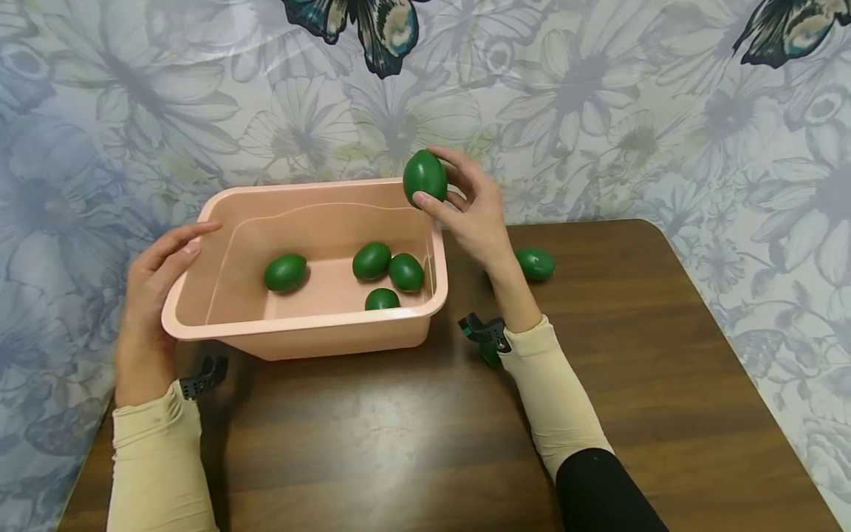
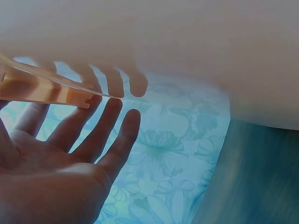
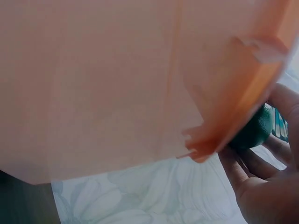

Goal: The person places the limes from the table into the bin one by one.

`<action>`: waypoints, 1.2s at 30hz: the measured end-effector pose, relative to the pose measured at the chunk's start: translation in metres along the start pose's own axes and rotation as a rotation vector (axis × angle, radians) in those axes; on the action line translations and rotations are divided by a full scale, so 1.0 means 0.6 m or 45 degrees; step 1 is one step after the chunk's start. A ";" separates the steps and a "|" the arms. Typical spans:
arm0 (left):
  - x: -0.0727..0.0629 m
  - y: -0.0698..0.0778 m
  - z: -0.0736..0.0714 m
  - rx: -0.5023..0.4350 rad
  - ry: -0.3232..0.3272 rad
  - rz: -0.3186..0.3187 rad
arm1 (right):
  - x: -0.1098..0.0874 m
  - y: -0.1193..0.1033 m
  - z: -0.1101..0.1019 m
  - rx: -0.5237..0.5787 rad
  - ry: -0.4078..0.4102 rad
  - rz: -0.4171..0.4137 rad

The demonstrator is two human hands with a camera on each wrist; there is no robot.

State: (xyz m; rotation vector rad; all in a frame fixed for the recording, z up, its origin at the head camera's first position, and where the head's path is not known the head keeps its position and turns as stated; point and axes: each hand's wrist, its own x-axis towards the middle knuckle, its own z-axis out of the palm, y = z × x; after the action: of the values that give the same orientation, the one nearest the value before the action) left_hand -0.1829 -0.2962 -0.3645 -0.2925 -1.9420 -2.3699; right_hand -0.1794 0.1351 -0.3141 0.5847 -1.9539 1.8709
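Observation:
A pink plastic tub (image 1: 352, 329) stands on the wooden table, with several glossy green oval fruits (image 1: 285, 273) inside, one partly hidden by the front wall. Above the tub's back right corner, my right hand (image 1: 473, 203) pinches another green oval fruit (image 1: 424, 177) between thumb and fingers. The right wrist view shows that fruit partly behind the tub's rim. At the tub's left end, my left hand (image 1: 154, 288) rests on the rim with thumb and forefinger extended. In the left wrist view, its spread, mostly straight fingers (image 2: 125, 140) lie along the tub's outside.
Right of the tub, a green fruit (image 1: 535, 264) lies on the table (image 1: 651, 355) beyond my right forearm. Another green fruit (image 1: 490, 355) is mostly hidden by the right wrist strap. A flower-patterned wall (image 1: 598, 118) with butterflies rises directly behind the table.

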 end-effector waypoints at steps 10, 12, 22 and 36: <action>0.005 0.000 -0.001 0.017 0.013 0.050 | 0.002 0.006 0.014 -0.064 -0.013 0.067; 0.006 0.000 -0.001 0.021 0.009 0.051 | 0.002 0.007 0.012 -0.057 -0.019 0.072; 0.004 -0.001 -0.001 0.046 0.016 0.047 | -0.002 0.006 0.004 -0.041 -0.024 0.059; 0.003 -0.001 -0.001 0.042 0.020 0.042 | -0.008 -0.001 -0.009 -0.019 -0.073 0.072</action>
State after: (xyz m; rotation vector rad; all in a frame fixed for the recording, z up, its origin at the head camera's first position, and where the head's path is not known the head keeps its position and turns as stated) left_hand -0.1847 -0.2965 -0.3646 -0.3004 -1.9520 -2.3103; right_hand -0.1752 0.1410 -0.3160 0.5908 -2.0391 1.8918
